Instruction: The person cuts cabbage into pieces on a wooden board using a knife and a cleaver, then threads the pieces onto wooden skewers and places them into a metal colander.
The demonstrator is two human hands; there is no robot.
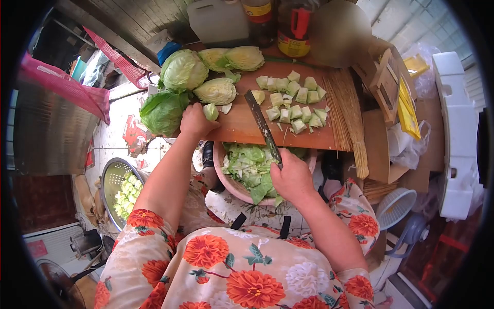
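Observation:
In my right hand [292, 175] is the handle of a long kitchen knife [263, 121], its blade slanting up and left over the wooden board [239, 126]. My left hand [197, 122] is closed at the board's left front edge around a small pale-green cabbage piece [210, 112]. Just beside it sits a whole green cabbage [163, 112], with another cabbage [183, 71] behind. Cut cabbage halves [215, 91] lie close by. Several cabbage core chunks [302, 96] are spread on the board's right part. Below the board, a pink basin [234, 189] holds cut cabbage leaves [249, 165].
A metal colander [109, 175] with pale cabbage pieces stands on the floor at left. Behind the board are a white jug [218, 23] and a red-handled bottle [296, 31]. A bundle of straw stalks [350, 113] lies along the right edge, near cardboard boxes [375, 136].

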